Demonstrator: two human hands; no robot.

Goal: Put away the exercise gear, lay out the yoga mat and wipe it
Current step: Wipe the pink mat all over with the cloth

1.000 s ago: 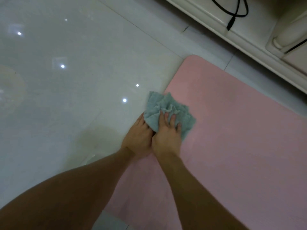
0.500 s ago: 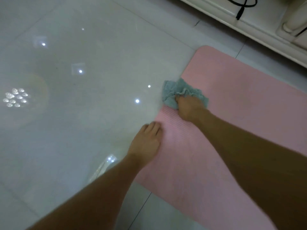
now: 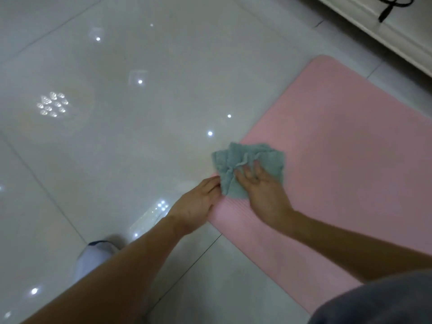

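A pink yoga mat [image 3: 346, 164] lies flat on the glossy white tile floor, running from the middle to the right edge of the view. A crumpled teal cloth [image 3: 236, 160] sits on the mat's left edge, partly over the floor. My right hand [image 3: 261, 188] presses down on the cloth with spread fingers. My left hand [image 3: 198, 204] lies flat at the mat's edge, its fingertips touching the cloth's left side.
A cream cabinet base [image 3: 397, 38] with a black cable [image 3: 388, 8] runs along the top right. A white shoe [image 3: 93, 260] stands on the tiles at the lower left. Open tile floor [image 3: 117, 148] stretches to the left.
My right hand has pulled the cloth back along the mat's edge toward my left hand, which now touches the cloth. The view has shifted left and back.
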